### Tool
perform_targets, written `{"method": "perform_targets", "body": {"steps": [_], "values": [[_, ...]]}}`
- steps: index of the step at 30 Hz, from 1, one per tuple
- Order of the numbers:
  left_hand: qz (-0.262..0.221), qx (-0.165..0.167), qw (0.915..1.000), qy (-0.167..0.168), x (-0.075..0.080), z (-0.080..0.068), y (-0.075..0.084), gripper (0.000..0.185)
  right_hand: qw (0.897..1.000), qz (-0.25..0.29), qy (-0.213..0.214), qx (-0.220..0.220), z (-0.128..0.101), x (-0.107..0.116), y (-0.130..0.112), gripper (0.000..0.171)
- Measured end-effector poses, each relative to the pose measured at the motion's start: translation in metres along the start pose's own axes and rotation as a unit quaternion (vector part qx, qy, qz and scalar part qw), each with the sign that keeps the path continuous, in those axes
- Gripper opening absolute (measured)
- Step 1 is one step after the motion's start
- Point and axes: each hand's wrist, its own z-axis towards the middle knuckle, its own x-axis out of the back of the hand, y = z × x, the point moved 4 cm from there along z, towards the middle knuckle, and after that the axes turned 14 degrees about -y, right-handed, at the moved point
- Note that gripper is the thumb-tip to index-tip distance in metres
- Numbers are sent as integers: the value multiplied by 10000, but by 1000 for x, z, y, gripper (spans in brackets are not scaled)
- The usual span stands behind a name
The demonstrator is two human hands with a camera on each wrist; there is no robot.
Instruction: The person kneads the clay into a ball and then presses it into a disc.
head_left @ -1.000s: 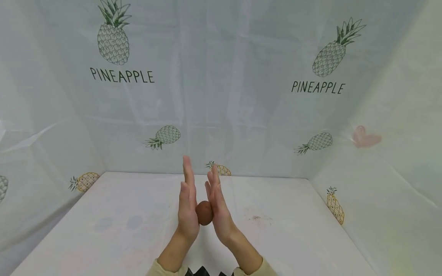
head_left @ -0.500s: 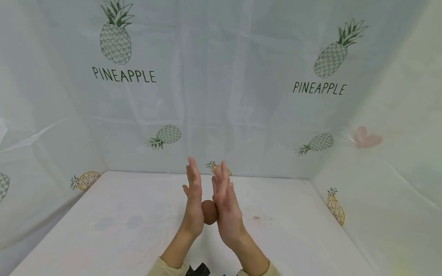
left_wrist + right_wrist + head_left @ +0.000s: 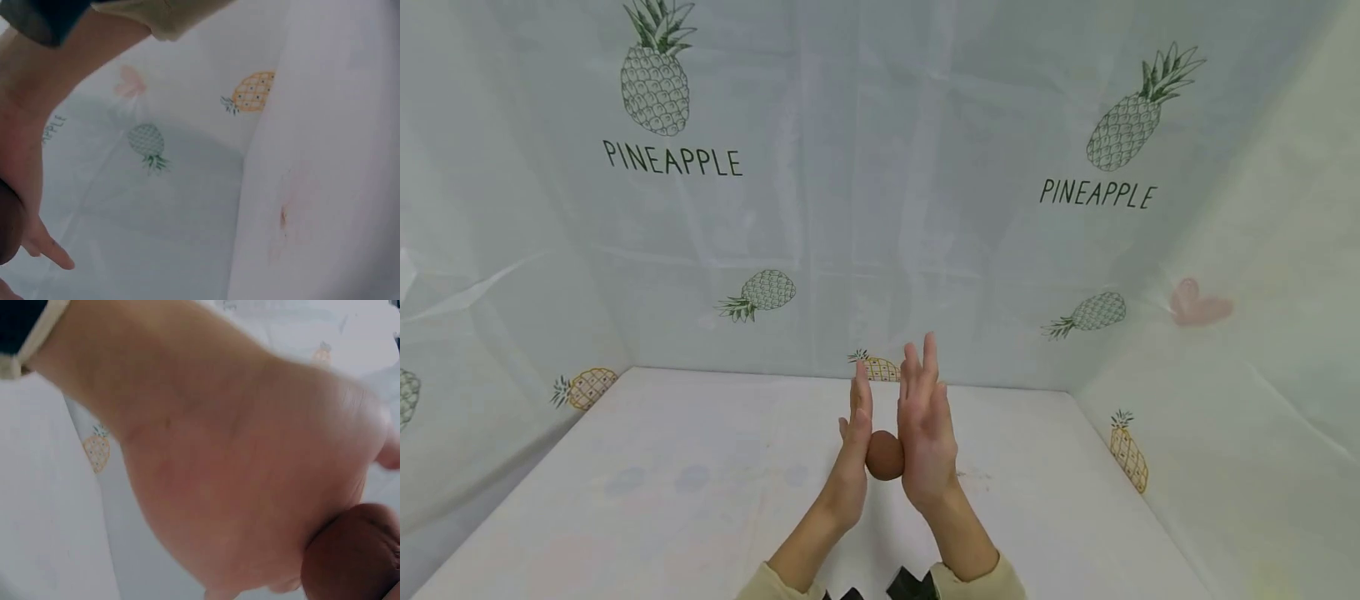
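Both hands had drifted toward three o'clock across the head view since the frame a second earlier, carrying the brown ball with them, and I noted the right hand now reached higher than the left, the reverse of before. I counted two hands and one ball, nothing else loose on the surface.

I saw the left hand [image 3: 852, 454] upright with its fingers straight and together, its palm pressed flat against the nine o'clock side of the brown ball [image 3: 885, 455]. I saw the right hand [image 3: 927, 433] likewise flat, fingers straight and pointing to twelve o'clock, its palm against the ball's three o'clock side. Neither hand curled round the ball; it sat squeezed between the two palms, held up off the white table [image 3: 662, 483].

From the left wrist camera I could make out only a dark sliver of the ball at the nine o'clock edge, so I left it unmarked; the right hand's forearm and sleeve crossed the top of that view. From the right wrist camera the back of the right hand [image 3: 237, 462] filled the frame and the ball [image 3: 353, 553] showed at five o'clock under the palm.

Around the table I counted printed pineapples on the white sheeting [image 3: 880, 208]: two large green ones with the word PINEAPPLE, two smaller green ones lying sideways, and three yellow ones low down, plus a partial green one at the nine o'clock edge. One faint pink heart [image 3: 1197, 304] sat at three o'clock.
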Motion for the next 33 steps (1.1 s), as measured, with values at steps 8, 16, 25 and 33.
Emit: {"method": "perform_targets", "body": {"steps": [8,16,25,33], "values": [[-400,-292,9981,-363,-14,-3,16,59,9991,-268,326,-35,5,15,13,62],[-102,-442,9990,-43,-5,-9,23,61,9948,378,-304,-896,2,3,42,64],[222,-500,9970,546,24,-7,29,67,9804,716,-929,-1581,-2,-23,48,65],[408,-211,9947,916,43,-5,21,67,9842,525,-923,-1414,-5,-36,35,64]]}}
